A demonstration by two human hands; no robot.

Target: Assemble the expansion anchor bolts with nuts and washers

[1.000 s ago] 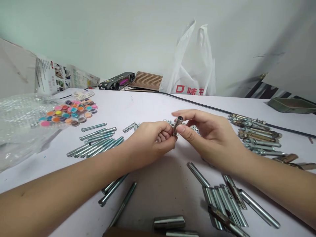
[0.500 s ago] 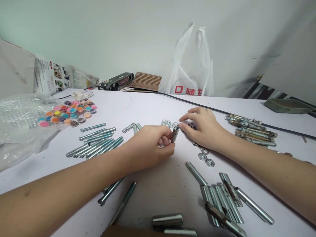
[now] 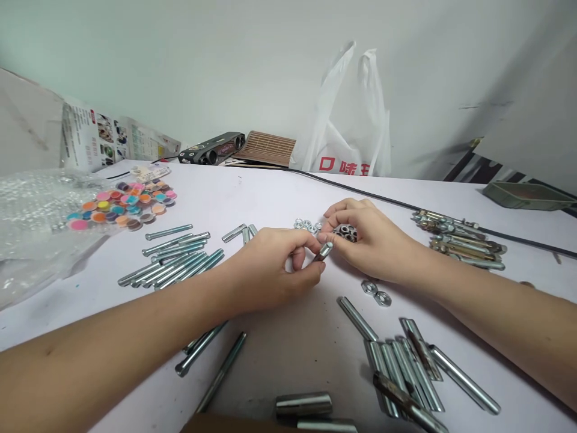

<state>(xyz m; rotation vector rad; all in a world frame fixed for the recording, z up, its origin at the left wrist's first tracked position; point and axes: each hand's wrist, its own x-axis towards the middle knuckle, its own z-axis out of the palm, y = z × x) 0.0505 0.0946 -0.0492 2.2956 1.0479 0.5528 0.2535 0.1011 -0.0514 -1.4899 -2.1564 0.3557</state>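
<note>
My left hand (image 3: 286, 264) pinches a short metal sleeve (image 3: 323, 250) between fingers and thumb, its shiny end tilted up and to the right. My right hand (image 3: 367, 240) is curved low over a pile of nuts (image 3: 346, 231), thumb and fingers apart, the tips close to the sleeve. Whether they touch it I cannot tell. Small silver rings (image 3: 306, 225) lie just beyond the left fingers. Nearer me are two larger hex nuts (image 3: 376, 293). Several metal sleeves (image 3: 403, 370) are spread at the lower right.
Several long bolts (image 3: 180, 258) lie on the left, beside colourful discs (image 3: 121, 207) and bubble wrap (image 3: 36, 210). Bolts with fittings (image 3: 464, 243) rest at the right near a black cable (image 3: 360, 190). A green tray (image 3: 527, 196) and a white plastic bag (image 3: 347, 132) stand farther back.
The sleeve in my left hand has tipped over from nearly upright to a slant. My right hand has shifted slightly left and toward me, now covering some washers that showed beneath it.
</note>
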